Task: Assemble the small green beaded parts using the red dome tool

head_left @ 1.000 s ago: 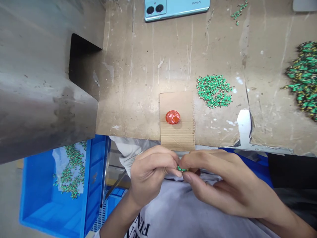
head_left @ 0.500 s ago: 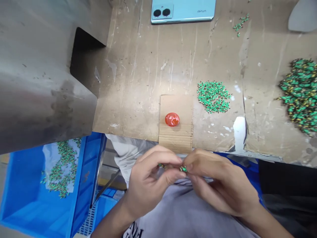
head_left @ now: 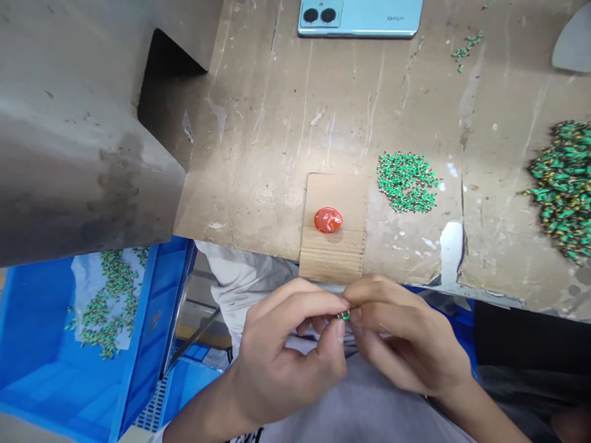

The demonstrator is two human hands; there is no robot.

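Observation:
Just beyond the table's front edge, my left hand (head_left: 295, 351) and my right hand (head_left: 406, 332) meet fingertip to fingertip. Between them sits a tiny green-and-gold part (head_left: 344, 315), mostly covered by the fingers. My right thumb and fingers pinch its right end. The left index finger and thumb close around its other end, with the remaining fingers curled behind. Ahead of my hands, a small red dish (head_left: 328, 220) with something glossy in it rests on a cardboard piece (head_left: 335, 258). A flat pile of similar small green parts (head_left: 406, 184) lies to its right.
A larger heap of green and gold parts (head_left: 566, 191) is at the right. Several loose ones (head_left: 466, 50) lie farther back. A light-blue phone (head_left: 360, 19) lies at the top. On the left stand a metal housing (head_left: 78, 135) and, lower, a blue bin (head_left: 41, 381) holding more parts.
My left thumb has shifted down and opened slightly from the index finger. The green part glimpsed inside my left hand no longer shows. The view has shifted slightly.

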